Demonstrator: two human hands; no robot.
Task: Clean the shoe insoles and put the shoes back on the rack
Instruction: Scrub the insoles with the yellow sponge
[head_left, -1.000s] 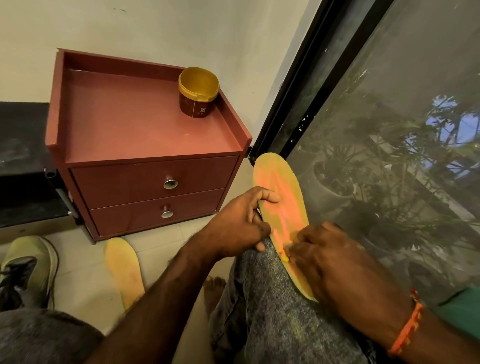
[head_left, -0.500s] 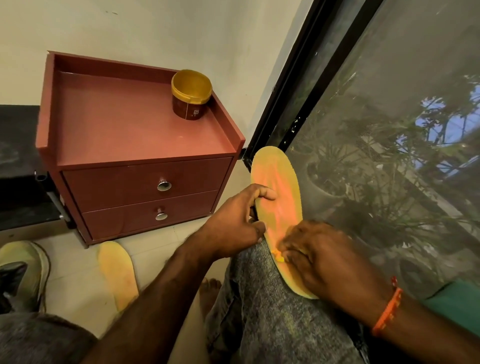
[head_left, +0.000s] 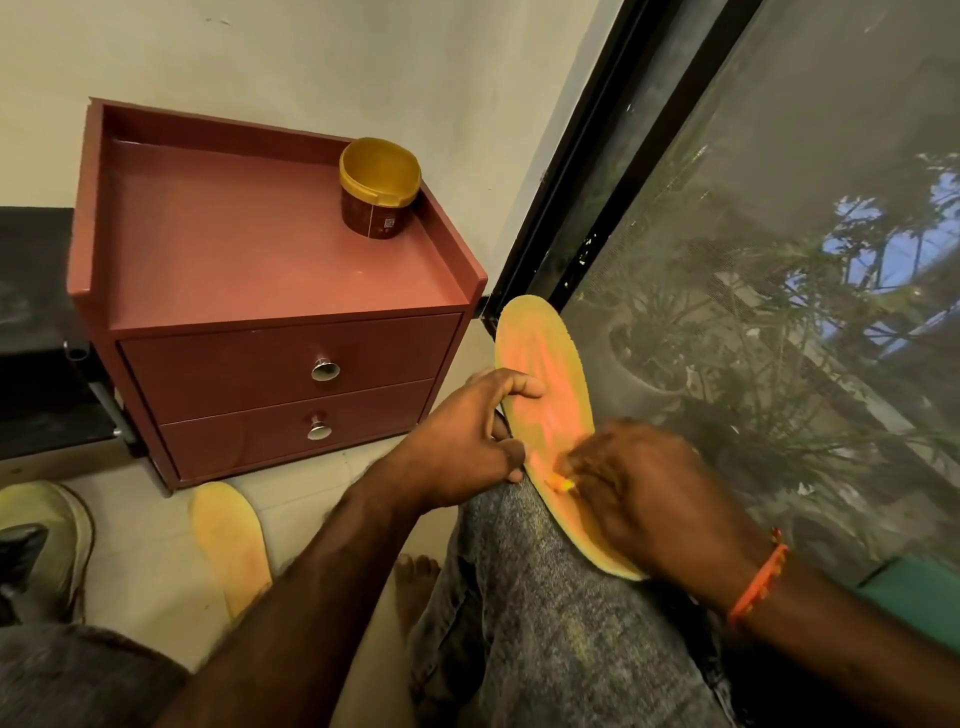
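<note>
Insole (head_left: 545, 374) rests on knee. Left hand (head_left: 462, 447) pinches its 9 o'clock edge; right hand (head_left: 649, 499) closed on a small orange-yellow item (head_left: 563, 484), pressed to it. Second insole (head_left: 231, 545) on floor, 8 o'clock.

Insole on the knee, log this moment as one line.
stage: cleaning | left hand: steadies insole on knee | right hand: rubs it with small orange tool | second insole: on floor

Right hand (head_left: 644, 499) slightly farther up the insole (head_left: 545, 364).
</note>
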